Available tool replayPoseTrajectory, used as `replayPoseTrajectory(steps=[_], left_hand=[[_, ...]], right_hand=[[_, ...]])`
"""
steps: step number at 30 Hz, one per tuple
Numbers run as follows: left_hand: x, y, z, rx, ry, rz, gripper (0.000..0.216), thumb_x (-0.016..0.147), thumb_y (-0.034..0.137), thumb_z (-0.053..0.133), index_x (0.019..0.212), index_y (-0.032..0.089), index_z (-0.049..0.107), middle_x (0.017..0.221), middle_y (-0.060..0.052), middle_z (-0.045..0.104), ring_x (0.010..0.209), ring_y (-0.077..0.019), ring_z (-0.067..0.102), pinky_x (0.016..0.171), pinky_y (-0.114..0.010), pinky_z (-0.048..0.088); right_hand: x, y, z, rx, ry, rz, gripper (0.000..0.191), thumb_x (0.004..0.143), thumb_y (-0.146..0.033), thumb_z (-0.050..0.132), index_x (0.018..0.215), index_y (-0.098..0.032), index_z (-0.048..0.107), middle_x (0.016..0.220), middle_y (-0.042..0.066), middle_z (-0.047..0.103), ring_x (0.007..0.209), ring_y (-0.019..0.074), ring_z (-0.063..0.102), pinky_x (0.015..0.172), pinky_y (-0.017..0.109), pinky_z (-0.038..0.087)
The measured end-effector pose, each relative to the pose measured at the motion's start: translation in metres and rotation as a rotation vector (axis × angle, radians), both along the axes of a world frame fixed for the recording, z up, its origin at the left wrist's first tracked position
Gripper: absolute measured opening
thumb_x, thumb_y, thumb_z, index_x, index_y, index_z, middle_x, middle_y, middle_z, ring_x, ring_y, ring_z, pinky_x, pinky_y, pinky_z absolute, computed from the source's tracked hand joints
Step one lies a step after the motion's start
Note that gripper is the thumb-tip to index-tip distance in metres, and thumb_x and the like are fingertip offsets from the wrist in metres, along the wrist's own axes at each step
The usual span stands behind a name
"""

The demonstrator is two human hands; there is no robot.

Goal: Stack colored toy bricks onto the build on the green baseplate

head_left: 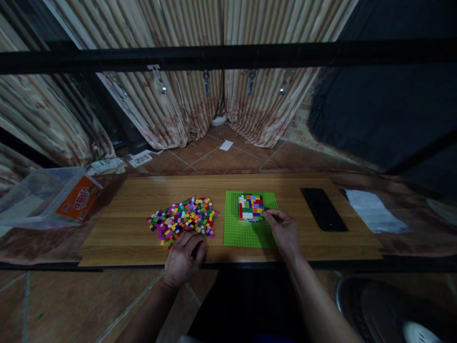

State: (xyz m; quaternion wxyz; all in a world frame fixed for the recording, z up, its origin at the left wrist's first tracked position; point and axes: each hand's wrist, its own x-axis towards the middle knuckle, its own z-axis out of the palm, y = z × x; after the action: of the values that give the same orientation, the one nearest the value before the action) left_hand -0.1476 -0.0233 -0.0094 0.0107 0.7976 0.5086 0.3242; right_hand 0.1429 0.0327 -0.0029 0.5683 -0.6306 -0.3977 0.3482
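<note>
A heap of small coloured bricks [183, 218] lies on the wooden board [143, 195]. To its right is a green baseplate [246, 231] with a block of assembled bricks [251, 207] near its far edge. My left hand [183, 257] rests at the near edge of the heap, fingers curled down onto the bricks; what they hold is hidden. My right hand [283, 231] lies on the baseplate's right side, fingertips pinched against the right edge of the assembled block.
A black phone [323, 208] lies right of the baseplate, with a white paper [371, 209] beyond it. A clear plastic box with an orange label [53, 197] sits at the left. A black bar [228, 55] crosses overhead. Curtains hang behind.
</note>
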Motion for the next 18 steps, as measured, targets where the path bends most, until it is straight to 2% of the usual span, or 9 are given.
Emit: replayPoseTrajectory(steps=[11,15,18], left_hand=[[-0.0003,-0.0001,0.0007,-0.019,0.0,-0.005,0.01,0.087,0.022,0.055,0.092,0.021,0.063,0.093,-0.006,0.066,0.088,-0.0186,0.063,0.082,-0.034,0.054],[0.0001,-0.0001,-0.0004,-0.024,-0.002,0.009,0.009,0.087,0.023,0.055,0.089,0.021,0.064,0.092,-0.005,0.066,0.087,-0.0183,0.063,0.08,-0.033,0.054],[-0.0001,-0.0003,-0.0013,-0.033,-0.023,0.013,0.01,0.088,0.023,0.054,0.089,0.021,0.064,0.092,-0.005,0.066,0.087,-0.0181,0.063,0.079,-0.032,0.054]], right_hand=[[0.0012,0.0044,-0.0034,0.003,-0.129,0.042,0.031,0.07,-0.048,0.069,0.071,-0.017,0.069,0.068,0.004,0.07,0.065,0.0172,0.061,0.063,0.03,0.046],[0.002,0.0055,-0.0026,0.0,-0.061,0.076,0.03,0.067,-0.047,0.072,0.07,-0.017,0.068,0.068,0.003,0.069,0.064,0.016,0.06,0.063,0.029,0.046],[0.007,0.002,-0.0037,0.001,0.074,0.061,0.035,0.065,-0.051,0.074,0.072,-0.017,0.069,0.066,0.001,0.067,0.06,0.0137,0.057,0.06,0.027,0.044]])
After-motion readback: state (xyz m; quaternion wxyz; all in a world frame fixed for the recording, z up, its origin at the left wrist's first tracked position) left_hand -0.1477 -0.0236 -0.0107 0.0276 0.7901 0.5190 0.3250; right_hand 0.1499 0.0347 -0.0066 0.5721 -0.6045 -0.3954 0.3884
